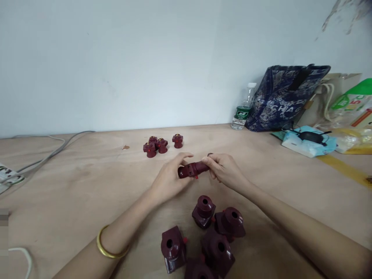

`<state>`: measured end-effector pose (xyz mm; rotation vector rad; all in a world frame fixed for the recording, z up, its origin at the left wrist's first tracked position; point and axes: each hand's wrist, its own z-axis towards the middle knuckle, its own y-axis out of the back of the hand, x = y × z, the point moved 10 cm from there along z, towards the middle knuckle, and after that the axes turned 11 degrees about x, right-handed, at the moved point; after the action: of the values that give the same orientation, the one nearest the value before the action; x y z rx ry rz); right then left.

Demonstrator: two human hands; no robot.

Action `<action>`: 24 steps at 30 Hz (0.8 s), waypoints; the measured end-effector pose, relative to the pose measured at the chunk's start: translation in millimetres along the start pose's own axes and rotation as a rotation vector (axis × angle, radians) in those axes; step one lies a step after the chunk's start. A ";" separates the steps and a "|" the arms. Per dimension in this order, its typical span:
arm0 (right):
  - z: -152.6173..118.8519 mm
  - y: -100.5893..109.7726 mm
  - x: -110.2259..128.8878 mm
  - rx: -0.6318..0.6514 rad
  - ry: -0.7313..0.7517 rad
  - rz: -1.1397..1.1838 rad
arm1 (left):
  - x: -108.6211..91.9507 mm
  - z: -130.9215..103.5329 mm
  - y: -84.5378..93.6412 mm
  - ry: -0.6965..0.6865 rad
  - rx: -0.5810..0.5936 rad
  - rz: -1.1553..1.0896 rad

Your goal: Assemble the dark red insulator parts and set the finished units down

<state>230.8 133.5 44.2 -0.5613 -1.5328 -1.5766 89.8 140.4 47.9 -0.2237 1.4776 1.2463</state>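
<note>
My left hand [172, 175] curls around the rounded left end of a dark maroon plastic part [192, 169], which lies roughly sideways above the table. A small red tab shows on its lower side. My right hand [222, 166] pinches the right end between thumb and fingers. Nearer to me stand several larger maroon parts, among them one with a round top and a hole [203, 211] and another at the left [173, 248]. Beyond my hands sit several small maroon pieces with brass-coloured tops, one apart from the others [178, 141].
On the wooden table [87, 193], a water bottle [243, 108] and a dark blue bag [286, 99] stand against the wall at the right. A blue tissue pack [309, 142] with a black object on it lies closer. Cables [55, 153] run along the left.
</note>
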 end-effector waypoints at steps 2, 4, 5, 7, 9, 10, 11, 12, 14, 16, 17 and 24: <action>-0.6 -0.1 14.6 0.021 0.099 -0.072 | -10.2 -0.3 -2.5 -0.068 0.016 0.153; -2.8 -1.6 28.6 0.037 0.203 -0.101 | -14.8 -0.8 -2.9 -0.105 0.009 0.235; -3.8 -1.8 32.6 0.033 0.225 -0.115 | -15.9 -1.0 -2.6 -0.113 0.002 0.269; -4.3 -1.1 32.9 0.018 0.191 -0.143 | -18.6 -1.9 -0.5 -0.126 -0.032 0.354; -3.6 1.2 27.8 0.018 0.117 -0.132 | -18.6 -2.5 3.9 -0.122 -0.077 0.396; -3.0 3.0 26.0 0.026 0.098 -0.115 | -15.5 -2.1 6.0 -0.104 -0.082 0.374; -2.4 6.5 24.5 0.027 0.092 -0.097 | -9.9 -1.0 6.9 -0.073 -0.063 0.322; -1.6 12.0 22.2 0.015 0.089 -0.082 | -2.1 0.3 6.5 -0.028 -0.022 0.249; 0.6 25.3 12.5 -0.026 0.069 -0.069 | 12.9 0.8 3.1 0.075 0.096 0.106; 3.9 33.3 -1.4 -0.036 0.038 -0.098 | 18.1 -3.3 -3.8 0.141 0.263 0.026; 5.9 33.5 -8.0 -0.018 0.029 -0.122 | 16.8 -7.7 -8.8 0.160 0.370 -0.004; 11.4 15.5 -17.5 0.004 0.112 -0.388 | 24.4 -32.7 1.5 0.319 0.759 -0.185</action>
<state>250.1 150.6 40.9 -0.1728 -1.6258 -1.8591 60.4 127.4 22.7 -0.0429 2.0477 0.4509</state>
